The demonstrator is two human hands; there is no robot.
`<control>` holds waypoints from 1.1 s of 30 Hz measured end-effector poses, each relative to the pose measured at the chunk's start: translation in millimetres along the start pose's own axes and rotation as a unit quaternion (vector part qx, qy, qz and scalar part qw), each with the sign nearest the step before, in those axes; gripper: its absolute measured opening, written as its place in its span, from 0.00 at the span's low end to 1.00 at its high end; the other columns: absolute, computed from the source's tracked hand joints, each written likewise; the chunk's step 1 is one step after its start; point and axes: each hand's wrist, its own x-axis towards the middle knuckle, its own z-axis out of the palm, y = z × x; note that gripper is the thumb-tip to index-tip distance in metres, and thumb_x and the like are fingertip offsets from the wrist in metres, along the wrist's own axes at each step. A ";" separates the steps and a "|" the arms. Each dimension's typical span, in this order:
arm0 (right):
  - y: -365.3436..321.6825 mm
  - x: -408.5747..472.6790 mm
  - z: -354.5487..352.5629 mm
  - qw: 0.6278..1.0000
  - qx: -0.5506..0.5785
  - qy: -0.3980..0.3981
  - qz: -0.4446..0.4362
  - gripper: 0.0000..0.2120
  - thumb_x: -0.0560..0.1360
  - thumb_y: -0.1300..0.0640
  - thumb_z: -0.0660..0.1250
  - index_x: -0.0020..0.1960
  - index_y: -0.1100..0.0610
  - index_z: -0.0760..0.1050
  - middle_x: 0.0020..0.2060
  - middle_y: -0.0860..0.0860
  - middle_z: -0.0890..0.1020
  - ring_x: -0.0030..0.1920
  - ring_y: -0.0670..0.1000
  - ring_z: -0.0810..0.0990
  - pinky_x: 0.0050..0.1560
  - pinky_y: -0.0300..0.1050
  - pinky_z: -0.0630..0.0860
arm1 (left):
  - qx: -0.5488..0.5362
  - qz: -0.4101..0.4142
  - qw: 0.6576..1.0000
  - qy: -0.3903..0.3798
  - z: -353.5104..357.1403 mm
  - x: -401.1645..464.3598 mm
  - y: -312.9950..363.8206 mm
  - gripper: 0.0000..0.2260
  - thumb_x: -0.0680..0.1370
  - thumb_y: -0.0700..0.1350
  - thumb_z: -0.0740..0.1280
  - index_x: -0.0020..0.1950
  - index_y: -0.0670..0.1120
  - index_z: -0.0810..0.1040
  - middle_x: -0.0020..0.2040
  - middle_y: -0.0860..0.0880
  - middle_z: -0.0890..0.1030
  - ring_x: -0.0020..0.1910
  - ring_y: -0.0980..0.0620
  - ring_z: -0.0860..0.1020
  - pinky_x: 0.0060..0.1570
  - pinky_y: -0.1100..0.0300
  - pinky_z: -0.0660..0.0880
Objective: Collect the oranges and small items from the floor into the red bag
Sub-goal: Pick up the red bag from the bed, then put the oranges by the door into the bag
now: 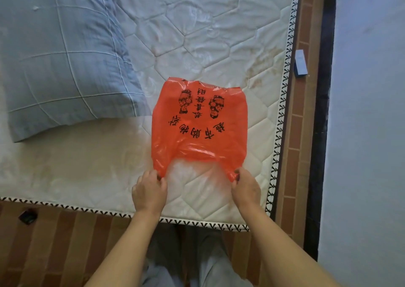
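1. Now, filling most of the view: white quilted mattress (208, 34), stitched in hexagon-like panels, stained brownish toward the right, edged with black-and-white zigzag trim.
2. Lying across its upper left: grey-blue pillow (61, 56), soft crinkled fabric crossed by thin pale grid lines, one corner reaching close to the bag.
3. Framing the mattress below and to the right: brick-patterned floor (65, 253) in brown and tan, then a dark strip and a pale blue wall (368, 111) at far right.
4. Spread flat on the mattress, centre right: red bag (197, 120), thin glossy plastic, translucent, wrinkled, printed with black characters and two cartoon figures, the print upside down from this side.
5. Stretched out toward the near edge: both bag handles, mouth of the bag facing the person, body of the bag lying beyond the fingers.
6. Pinching the left handle: left hand (150, 191), fingers curled tight around the gathered plastic.
7. Pinching the right handle: right hand (246, 189), same closed hold, the two hands apart with bare mattress between.
8. Resting on the floor strip at right: small blue box (300, 63), rectangular, hard-edged.
9. Sitting on the floor at lower left: small black object (28, 215), too dark to identify.
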 end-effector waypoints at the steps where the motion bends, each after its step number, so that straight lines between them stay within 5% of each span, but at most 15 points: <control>1: -2.1 -0.4 -4.3 1.000 0.007 0.000 -0.006 0.07 0.78 0.61 0.65 0.49 0.49 0.74 0.42 0.47 0.79 0.43 0.55 0.80 0.41 0.49 0.73 | -0.006 0.001 1.000 0.007 -7.6 -2.0 1.8 0.04 0.77 0.45 0.69 0.43 0.47 0.76 0.42 0.48 0.77 0.45 0.42 0.76 0.44 0.48 0.73; 3: -6.3 0.2 -10.7 1.000 -0.010 -0.017 -0.004 0.08 0.77 0.52 0.69 0.54 0.48 0.73 0.46 0.46 0.77 0.46 0.53 0.80 0.43 0.50 0.77 | -0.020 0.001 1.000 0.012 -23.3 -5.0 5.4 0.03 0.76 0.44 0.68 0.43 0.47 0.75 0.42 0.49 0.76 0.44 0.44 0.76 0.44 0.49 0.73; 5: -8.4 3.1 -9.1 0.998 -0.059 -0.036 -0.004 0.20 0.72 0.46 0.73 0.60 0.48 0.72 0.51 0.46 0.74 0.50 0.53 0.78 0.48 0.53 0.80 | -0.033 0.000 0.999 0.018 -36.5 -7.3 7.0 0.04 0.76 0.44 0.69 0.43 0.48 0.75 0.41 0.50 0.76 0.43 0.44 0.75 0.43 0.50 0.72; 8: -11.8 7.5 4.3 0.993 -0.110 -0.024 -0.019 0.28 0.69 0.44 0.77 0.62 0.51 0.70 0.55 0.48 0.73 0.54 0.54 0.77 0.50 0.54 0.81 | -0.049 0.009 0.998 0.029 -50.4 -11.8 9.1 0.05 0.76 0.45 0.69 0.42 0.50 0.74 0.40 0.52 0.75 0.42 0.47 0.74 0.41 0.51 0.72; 16: -18.9 29.4 25.9 0.996 -0.075 -0.028 -0.035 0.04 0.73 0.62 0.66 0.45 0.55 0.72 0.43 0.52 0.78 0.45 0.59 0.79 0.43 0.53 0.77 | -0.073 0.038 0.996 0.046 -50.7 -21.7 -9.9 0.07 0.76 0.45 0.71 0.42 0.53 0.74 0.40 0.55 0.77 0.40 0.50 0.76 0.36 0.52 0.76; 24: -64.1 10.4 -46.3 0.995 0.027 0.070 -0.070 0.03 0.76 0.55 0.68 0.46 0.52 0.81 0.42 0.49 0.82 0.43 0.54 0.80 0.42 0.49 0.75 | -0.141 0.070 0.981 0.112 -105.8 -24.1 16.4 0.05 0.76 0.40 0.73 0.46 0.49 0.79 0.40 0.52 0.82 0.39 0.49 0.79 0.39 0.54 0.73; 33: -193.3 -62.7 -200.0 0.956 0.211 0.147 -0.137 0.05 0.76 0.54 0.70 0.48 0.50 0.85 0.37 0.46 0.85 0.40 0.50 0.83 0.40 0.47 0.75 | -0.252 0.120 0.931 0.236 -279.2 -42.7 79.2 0.06 0.77 0.41 0.74 0.48 0.51 0.80 0.41 0.54 0.83 0.40 0.50 0.82 0.42 0.56 0.76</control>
